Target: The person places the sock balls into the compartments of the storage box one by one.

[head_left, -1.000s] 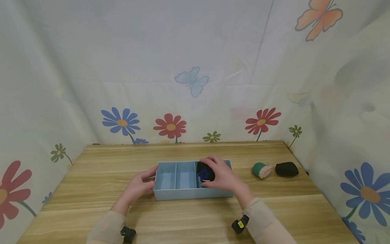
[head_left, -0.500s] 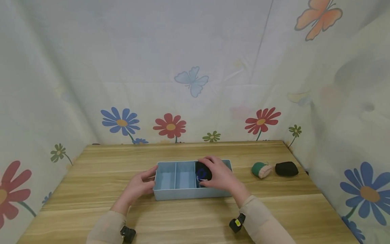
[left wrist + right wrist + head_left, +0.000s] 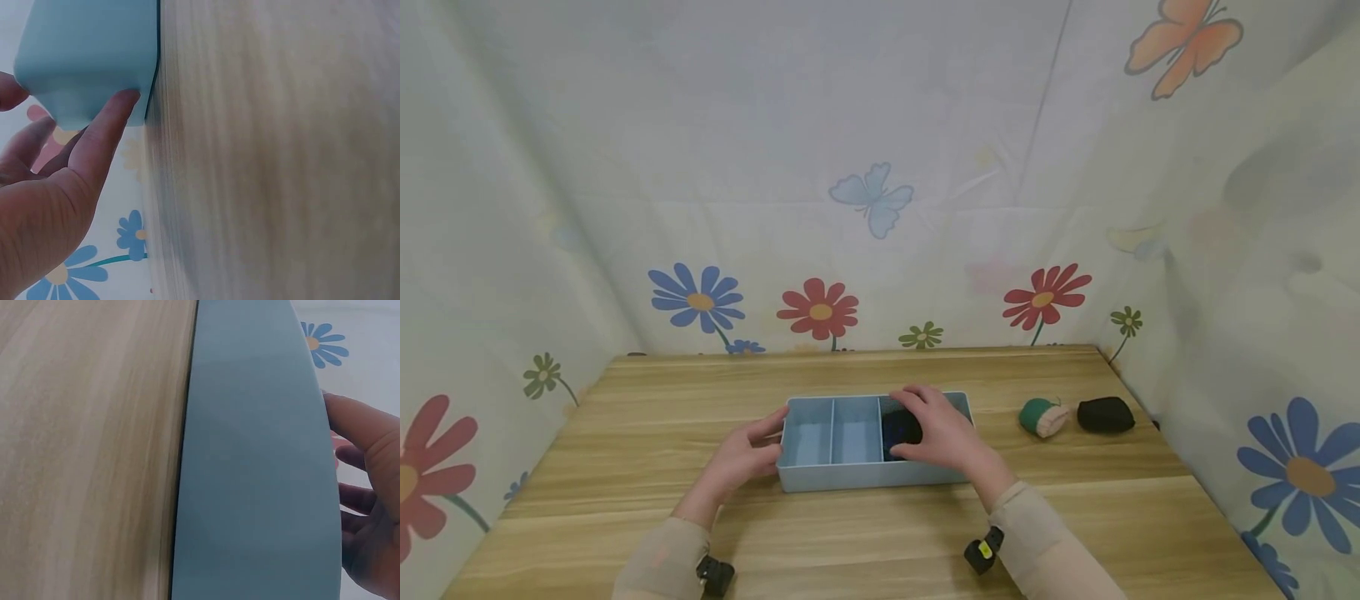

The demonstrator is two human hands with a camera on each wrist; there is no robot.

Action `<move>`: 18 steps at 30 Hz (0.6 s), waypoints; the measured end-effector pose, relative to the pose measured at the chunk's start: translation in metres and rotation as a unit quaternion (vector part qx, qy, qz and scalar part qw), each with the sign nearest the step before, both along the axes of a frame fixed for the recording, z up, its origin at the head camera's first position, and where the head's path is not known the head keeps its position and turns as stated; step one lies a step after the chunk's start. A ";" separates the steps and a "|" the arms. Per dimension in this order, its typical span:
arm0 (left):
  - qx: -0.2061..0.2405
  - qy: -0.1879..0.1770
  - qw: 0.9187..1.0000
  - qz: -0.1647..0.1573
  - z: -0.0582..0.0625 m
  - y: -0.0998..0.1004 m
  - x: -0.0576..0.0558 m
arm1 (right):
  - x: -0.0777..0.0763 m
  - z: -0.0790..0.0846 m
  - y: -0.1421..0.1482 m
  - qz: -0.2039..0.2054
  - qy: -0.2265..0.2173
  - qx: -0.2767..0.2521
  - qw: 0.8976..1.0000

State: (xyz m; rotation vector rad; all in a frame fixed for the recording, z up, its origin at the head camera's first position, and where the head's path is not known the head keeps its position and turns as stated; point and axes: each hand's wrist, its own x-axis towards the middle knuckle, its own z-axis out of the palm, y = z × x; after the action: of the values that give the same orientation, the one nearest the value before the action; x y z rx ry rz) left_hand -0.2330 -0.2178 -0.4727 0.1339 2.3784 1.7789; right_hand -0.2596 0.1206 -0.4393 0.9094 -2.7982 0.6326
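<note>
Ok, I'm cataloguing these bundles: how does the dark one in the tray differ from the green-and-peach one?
Colour: the dark bundle looks nearly black, while the green-and-peach bundle is two-toned.
Place: the dark bundle is inside the tray; the green-and-peach bundle lies on the table.
View: the right hand partly hides the dark bundle; nothing hides the green-and-peach bundle.
Both look compact.

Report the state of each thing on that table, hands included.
Box: upright, open-topped, on the table.
Dark bundle: inside the box, partly hidden.
Green and pink bundle: rolled up, outside the box.
Black bundle: lying outside the box.
Left hand: touching the box's left end.
Right hand: around the dark bundle; grip unclear.
</note>
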 end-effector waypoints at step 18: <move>-0.003 0.000 1.000 0.003 -0.001 0.000 0.000 | 0.013 -0.001 0.026 -0.021 0.012 -0.094 0.995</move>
State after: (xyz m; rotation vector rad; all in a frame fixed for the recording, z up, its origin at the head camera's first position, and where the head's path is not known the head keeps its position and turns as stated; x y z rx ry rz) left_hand -0.2330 -0.2176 -0.4734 0.1269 2.3851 1.7746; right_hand -0.2465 0.1463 -0.4401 0.8144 -2.6721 0.8552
